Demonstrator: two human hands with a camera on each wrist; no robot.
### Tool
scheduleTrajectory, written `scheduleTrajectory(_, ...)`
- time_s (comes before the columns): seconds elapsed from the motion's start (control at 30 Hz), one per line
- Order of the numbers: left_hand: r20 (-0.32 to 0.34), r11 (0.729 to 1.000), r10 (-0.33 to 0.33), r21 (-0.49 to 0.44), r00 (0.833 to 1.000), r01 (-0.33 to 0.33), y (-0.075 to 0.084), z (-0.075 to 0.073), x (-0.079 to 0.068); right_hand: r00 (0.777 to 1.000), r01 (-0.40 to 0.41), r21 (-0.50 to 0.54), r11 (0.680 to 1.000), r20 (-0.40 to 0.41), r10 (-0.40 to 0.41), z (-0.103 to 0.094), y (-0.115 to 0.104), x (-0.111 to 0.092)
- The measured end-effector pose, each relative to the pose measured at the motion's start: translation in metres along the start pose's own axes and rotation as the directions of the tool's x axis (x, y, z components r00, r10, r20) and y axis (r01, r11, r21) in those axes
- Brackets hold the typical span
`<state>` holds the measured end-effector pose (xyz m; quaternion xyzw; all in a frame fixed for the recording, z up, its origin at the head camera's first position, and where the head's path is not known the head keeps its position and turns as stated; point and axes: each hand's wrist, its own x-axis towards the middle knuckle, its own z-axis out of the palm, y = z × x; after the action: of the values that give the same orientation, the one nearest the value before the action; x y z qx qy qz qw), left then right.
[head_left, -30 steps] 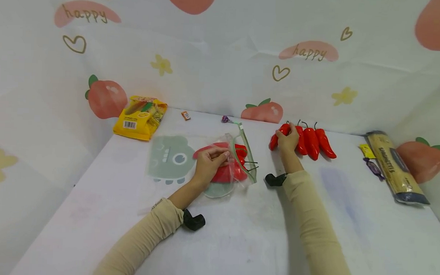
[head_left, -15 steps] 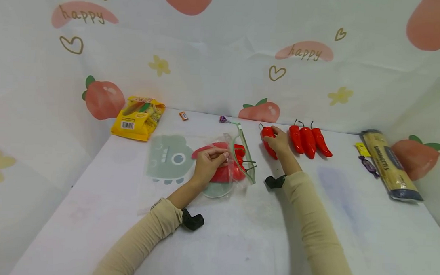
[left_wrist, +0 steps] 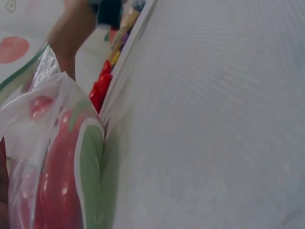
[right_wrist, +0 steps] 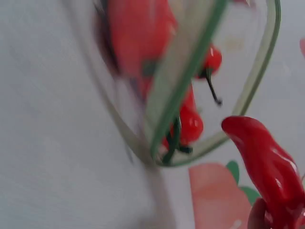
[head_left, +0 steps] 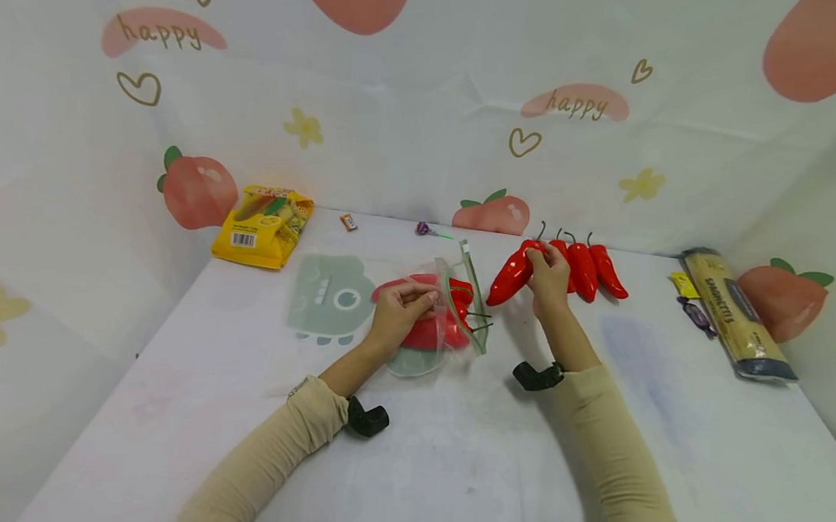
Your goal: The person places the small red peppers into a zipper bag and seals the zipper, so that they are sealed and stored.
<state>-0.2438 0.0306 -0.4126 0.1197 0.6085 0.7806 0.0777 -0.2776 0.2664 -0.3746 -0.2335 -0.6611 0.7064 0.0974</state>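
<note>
A clear zip bag (head_left: 330,292) printed with a pale green cartoon creature lies on the table, its green-edged mouth gaping to the right. Several red chili peppers are inside, with dark stems poking out at the mouth. The thumb and fingers of my left hand (head_left: 391,315) pinch the bag's upper film near that mouth. Right of the bag, my right hand (head_left: 550,285) holds one red chili pepper (head_left: 509,277) near its stem end, tip slanting down and left. The right wrist view shows this pepper (right_wrist: 267,164) beside the green zip rim (right_wrist: 178,100).
Three loose red chili peppers (head_left: 582,273) lie behind the right hand. A spaghetti pack (head_left: 737,314), a yellow sweet (head_left: 683,285) and a purple sweet (head_left: 697,317) are at the right. At the back stand a yellow snack bag (head_left: 262,226), an orange sweet (head_left: 349,222) and a lollipop (head_left: 422,228).
My right hand has taken one chili pepper from the row, moved it left, and turned it so its tip points down-left toward the bag mouth. The left hand keeps its pinch on the bag.
</note>
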Motion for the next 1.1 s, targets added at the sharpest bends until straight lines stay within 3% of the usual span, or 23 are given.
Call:
scheduleTrajectory(0.23,-0.057,0.999,0.037,-0.004,0.998,-0.037,0.001,0.001,0.001,0.999,-0.005,0.137,0.991,0.049,-0.002,0.006,0.022,-0.031)
scheduleTrajectory(0.43,-0.066,0.999,0.046,0.024,0.997,-0.045,0.001,0.000,0.000,0.990,-0.011,0.075,0.997,0.140,0.001,0.011,0.045,-0.043)
scheduleTrajectory(0.87,-0.043,0.999,0.032,-0.003,0.999,-0.032,-0.002,0.001,0.001,0.952,0.097,-0.026,0.995,0.294,-0.085,0.026,0.053,-0.042)
scheduleTrajectory(1.0,-0.037,0.999,0.036,-0.016,0.999,-0.036,-0.003,0.001,0.002,0.932,0.136,0.048,0.990,0.332,-0.144,0.025,0.051,-0.041)
scheduleTrajectory(1.1,-0.038,0.999,0.043,-0.027,0.998,-0.044,-0.003,0.001,0.002,0.929,0.148,0.148,0.978,0.317,-0.189,0.020,0.049,-0.037)
